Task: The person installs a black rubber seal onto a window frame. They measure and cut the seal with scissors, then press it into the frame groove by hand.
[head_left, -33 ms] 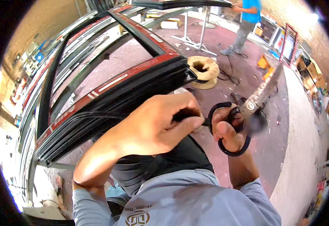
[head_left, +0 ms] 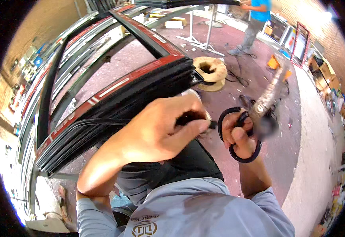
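Note:
My left hand [head_left: 160, 128] is closed on a black rubber strip [head_left: 97, 121], which trails back along the side of the stacked frames. A short end of the strip pokes out past the thumb and fingertips, just short of the scissors. In my right hand [head_left: 237, 132] are large scissors [head_left: 268, 91] with black loop handles and worn, stained blades. My fingers go through the loops, and the blades point up and away to the right, looking closed together. The stack of black frames with red faces [head_left: 140, 77] lies at the left, beyond my left forearm.
A beige ring-shaped roll [head_left: 210, 71] stands on the reddish floor past the frame corner. Further off, a person in a blue shirt [head_left: 259, 14] is beside another frame. Orange items [head_left: 274, 62] and cables lie on the floor; boxes [head_left: 322, 73] line the right wall.
The strip's end now shows apart from the scissors' loop, with a small gap between my hands. The whole view has shifted slightly.

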`<state>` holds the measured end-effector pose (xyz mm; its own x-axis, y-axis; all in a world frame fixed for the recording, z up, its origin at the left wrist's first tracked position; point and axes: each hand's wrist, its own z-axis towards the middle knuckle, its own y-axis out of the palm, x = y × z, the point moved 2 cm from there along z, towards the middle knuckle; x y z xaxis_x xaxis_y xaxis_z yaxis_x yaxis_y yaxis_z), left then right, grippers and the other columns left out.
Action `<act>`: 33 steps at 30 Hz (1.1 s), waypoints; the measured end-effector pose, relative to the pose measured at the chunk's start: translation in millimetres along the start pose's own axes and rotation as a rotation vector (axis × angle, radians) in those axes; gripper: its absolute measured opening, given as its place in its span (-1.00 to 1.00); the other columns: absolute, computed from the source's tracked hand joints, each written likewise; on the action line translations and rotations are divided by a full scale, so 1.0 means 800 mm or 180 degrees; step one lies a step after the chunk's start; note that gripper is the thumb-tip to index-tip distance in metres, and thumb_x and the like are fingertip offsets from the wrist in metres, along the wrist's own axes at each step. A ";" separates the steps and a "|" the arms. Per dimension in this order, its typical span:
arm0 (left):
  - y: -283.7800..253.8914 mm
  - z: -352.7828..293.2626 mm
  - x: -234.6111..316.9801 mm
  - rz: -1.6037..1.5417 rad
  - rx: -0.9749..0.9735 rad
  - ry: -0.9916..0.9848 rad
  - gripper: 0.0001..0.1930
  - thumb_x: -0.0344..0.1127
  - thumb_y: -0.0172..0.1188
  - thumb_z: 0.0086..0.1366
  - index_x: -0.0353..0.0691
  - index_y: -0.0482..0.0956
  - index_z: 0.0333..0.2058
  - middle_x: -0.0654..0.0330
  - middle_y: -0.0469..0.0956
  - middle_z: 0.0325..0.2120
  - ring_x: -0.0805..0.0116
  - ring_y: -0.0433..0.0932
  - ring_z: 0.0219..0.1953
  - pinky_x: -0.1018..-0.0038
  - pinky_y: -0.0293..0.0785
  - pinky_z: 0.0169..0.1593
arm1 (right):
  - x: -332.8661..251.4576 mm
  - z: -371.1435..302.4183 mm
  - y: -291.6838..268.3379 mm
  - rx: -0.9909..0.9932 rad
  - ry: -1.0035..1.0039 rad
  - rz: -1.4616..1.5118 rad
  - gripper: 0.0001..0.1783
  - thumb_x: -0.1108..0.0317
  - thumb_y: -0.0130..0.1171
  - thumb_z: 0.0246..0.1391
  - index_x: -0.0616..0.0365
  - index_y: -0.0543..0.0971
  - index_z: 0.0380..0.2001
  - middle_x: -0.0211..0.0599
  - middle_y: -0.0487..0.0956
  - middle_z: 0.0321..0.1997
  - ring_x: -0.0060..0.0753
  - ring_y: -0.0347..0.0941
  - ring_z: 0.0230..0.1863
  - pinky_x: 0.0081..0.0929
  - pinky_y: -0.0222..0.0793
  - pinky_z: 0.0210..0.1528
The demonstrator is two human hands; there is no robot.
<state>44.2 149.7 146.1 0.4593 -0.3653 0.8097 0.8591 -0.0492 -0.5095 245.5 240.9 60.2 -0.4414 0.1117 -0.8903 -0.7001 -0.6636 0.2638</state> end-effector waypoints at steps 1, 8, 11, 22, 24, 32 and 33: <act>-0.001 0.001 -0.003 -0.0126 0.0030 -0.0209 -0.88 -0.43 0.20 0.34 -0.38 0.51 -0.23 0.20 0.50 -0.38 0.50 0.44 -0.28 0.52 0.39 -0.17 | 0.008 -0.002 -0.014 -0.0268 0.0067 -0.0161 -0.40 -0.20 0.33 0.08 0.22 0.53 -0.41 -0.48 0.42 -0.62 -0.64 0.34 -0.62 -0.62 0.20 -0.57; -0.008 0.014 -0.010 -0.0335 0.0240 -0.0175 -0.85 -0.38 0.23 0.34 -0.34 0.50 -0.24 0.28 0.47 -0.41 0.56 0.38 -0.32 0.58 0.35 -0.21 | -0.002 -0.033 -0.027 -0.0969 0.1288 -0.0850 -0.19 -0.52 0.11 0.03 0.15 0.43 -0.39 -0.56 0.32 -0.45 -0.65 0.21 -0.38 -0.62 0.11 -0.40; -0.010 0.022 -0.009 -0.0082 0.0132 -0.0408 -0.89 -0.42 0.20 0.35 -0.32 0.51 -0.22 0.29 0.47 -0.43 0.56 0.38 -0.36 0.58 0.34 -0.27 | -0.014 -0.029 -0.029 -0.1290 0.1639 -0.0661 -0.21 -0.50 0.14 0.03 0.15 0.43 -0.37 -0.55 0.32 -0.45 -0.64 0.21 -0.39 -0.59 0.11 -0.41; -0.019 0.026 -0.027 -0.0719 0.0741 -0.0161 -0.87 -0.46 0.21 0.32 -0.35 0.49 -0.20 0.19 0.49 -0.43 0.52 0.44 -0.46 0.54 0.39 -0.38 | -0.041 0.003 -0.027 -0.1529 0.2072 -0.0840 -0.16 -0.52 0.26 -0.11 0.17 0.42 -0.41 -0.56 0.33 -0.50 -0.67 0.21 -0.46 -0.58 0.07 -0.49; -0.027 0.027 -0.026 -0.0199 0.0642 0.0056 -0.91 -0.48 0.16 0.36 -0.31 0.44 -0.22 0.32 0.43 -0.40 0.64 0.44 -0.43 0.64 0.39 -0.37 | -0.044 0.013 -0.030 -0.1613 0.1993 -0.1014 -0.17 -0.52 0.27 -0.11 0.16 0.42 -0.43 -0.56 0.33 -0.51 -0.68 0.22 -0.47 -0.59 0.07 -0.50; -0.029 0.012 -0.016 -0.1269 0.0761 -0.0821 -0.88 -0.44 0.20 0.36 -0.36 0.48 -0.22 0.32 0.44 -0.45 0.63 0.37 -0.44 0.62 0.33 -0.39 | -0.054 0.032 -0.022 -0.1756 0.2026 -0.1134 -0.17 -0.51 0.30 -0.13 0.17 0.42 -0.49 -0.58 0.33 -0.60 -0.68 0.20 -0.51 -0.55 0.07 -0.52; -0.030 0.009 -0.015 -0.1316 0.0838 -0.0833 -0.87 -0.45 0.23 0.35 -0.38 0.51 -0.21 0.33 0.43 -0.48 0.64 0.31 -0.44 0.62 0.28 -0.42 | -0.054 0.033 -0.023 -0.1814 0.2084 -0.1173 -0.18 -0.50 0.30 -0.13 0.17 0.42 -0.49 -0.57 0.33 -0.60 -0.67 0.20 -0.51 -0.55 0.07 -0.52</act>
<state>20.0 162.1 150.6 0.0839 -0.1201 0.9892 0.9917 0.1068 -0.0711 262.5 267.4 103.6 0.2777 0.0636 -0.9586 -0.2764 -0.9503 -0.1432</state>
